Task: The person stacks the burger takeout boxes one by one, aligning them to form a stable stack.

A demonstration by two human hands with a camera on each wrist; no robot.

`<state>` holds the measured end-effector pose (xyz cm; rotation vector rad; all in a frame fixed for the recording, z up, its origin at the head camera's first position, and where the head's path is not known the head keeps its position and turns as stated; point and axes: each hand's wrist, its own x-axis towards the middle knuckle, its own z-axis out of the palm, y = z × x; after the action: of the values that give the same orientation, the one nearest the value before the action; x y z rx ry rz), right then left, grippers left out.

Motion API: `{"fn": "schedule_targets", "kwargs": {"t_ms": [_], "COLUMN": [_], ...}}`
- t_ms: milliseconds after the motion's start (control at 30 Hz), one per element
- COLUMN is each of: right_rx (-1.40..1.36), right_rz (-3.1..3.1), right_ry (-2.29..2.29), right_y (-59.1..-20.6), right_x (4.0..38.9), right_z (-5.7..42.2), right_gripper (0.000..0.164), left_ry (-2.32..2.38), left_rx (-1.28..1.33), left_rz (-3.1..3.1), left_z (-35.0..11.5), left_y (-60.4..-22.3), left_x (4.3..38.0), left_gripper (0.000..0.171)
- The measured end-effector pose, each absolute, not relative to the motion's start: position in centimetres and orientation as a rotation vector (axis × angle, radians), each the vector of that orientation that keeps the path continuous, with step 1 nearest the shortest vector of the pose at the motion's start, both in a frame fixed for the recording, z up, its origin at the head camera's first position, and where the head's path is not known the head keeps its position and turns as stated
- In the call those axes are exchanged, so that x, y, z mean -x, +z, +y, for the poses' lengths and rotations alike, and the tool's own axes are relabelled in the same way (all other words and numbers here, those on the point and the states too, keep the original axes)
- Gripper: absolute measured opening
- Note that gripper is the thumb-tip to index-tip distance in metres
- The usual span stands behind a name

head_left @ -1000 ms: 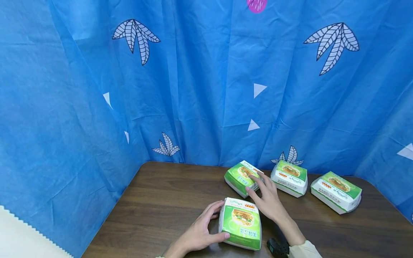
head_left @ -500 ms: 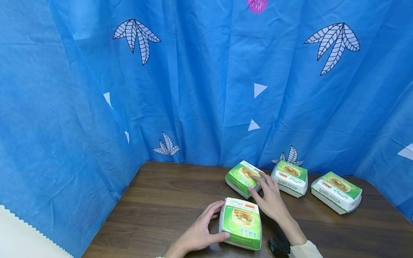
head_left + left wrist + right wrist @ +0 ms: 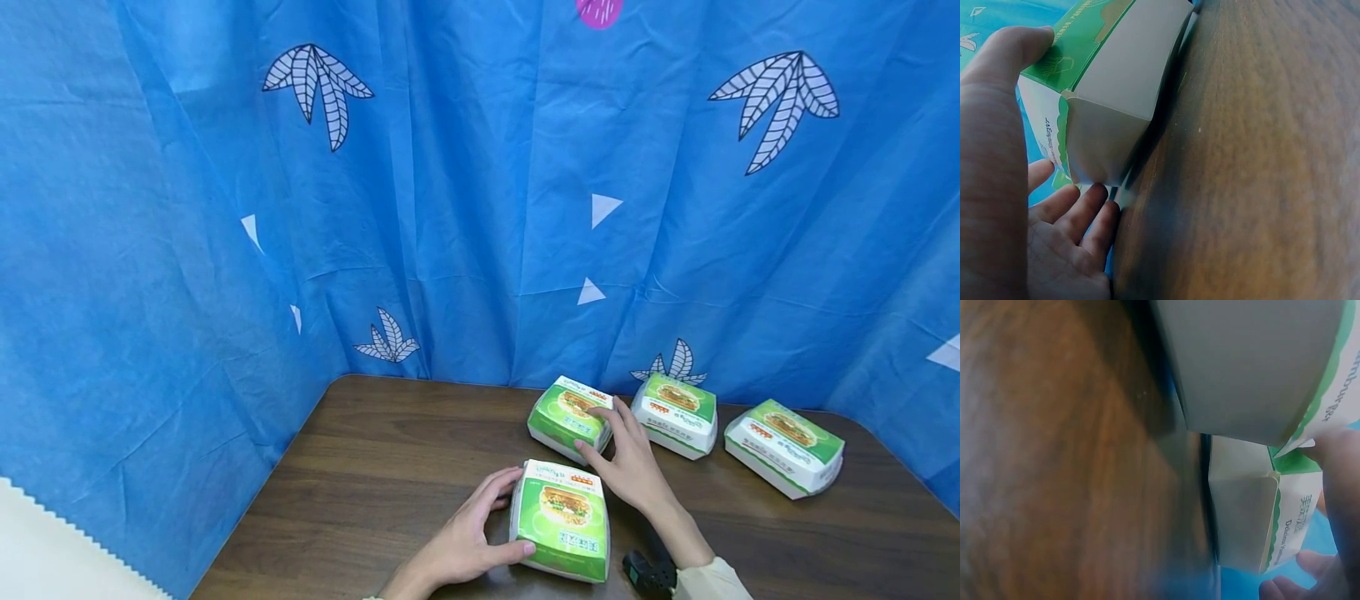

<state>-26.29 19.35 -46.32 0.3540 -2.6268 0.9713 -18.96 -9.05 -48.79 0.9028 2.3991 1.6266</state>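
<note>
A green-and-white hamburger box (image 3: 562, 521) sits near the front of the table. My left hand (image 3: 465, 537) holds its left side, thumb on the near edge and fingers at the far left corner. In the left wrist view, the thumb presses the green lid and several fingertips meet the box's white side (image 3: 1104, 137). Behind it is a second hamburger box (image 3: 564, 417), standing at an angle. My right hand (image 3: 633, 471) grips that one, thumb at its near corner and fingers along its right edge. The right wrist view shows the second box (image 3: 1244, 512) beyond the nearer box (image 3: 1254, 369).
Two more hamburger boxes, one at the back (image 3: 675, 414) and one farther right (image 3: 783, 447), stand on the brown wooden table (image 3: 360, 467). A small black device (image 3: 648, 573) lies by the right forearm. A blue patterned curtain (image 3: 465, 183) hangs behind the table.
The second box has turned slightly and shifted a little to the right under my right hand. My left hand and the nearer box have stayed in place.
</note>
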Motion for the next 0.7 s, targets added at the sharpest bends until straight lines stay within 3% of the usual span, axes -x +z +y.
{"fn": "schedule_targets", "kwargs": {"t_ms": [267,700], "right_rx": [-0.385,-0.384], "right_rz": [-2.631,-2.664], "right_ry": [1.013,0.983], "right_y": [-46.7,-46.86], "right_x": [26.78,26.81], "right_z": [19.66,19.65], "right_gripper": [0.055,0.073], "left_ry": [1.627,1.621], "left_rx": [-0.919,-0.921], "left_rz": [2.404,2.404], "left_z": [-8.91,-9.01], "left_y": [-48.8,-48.87], "left_x": [19.02,19.13], "left_gripper": [0.081,0.08]}}
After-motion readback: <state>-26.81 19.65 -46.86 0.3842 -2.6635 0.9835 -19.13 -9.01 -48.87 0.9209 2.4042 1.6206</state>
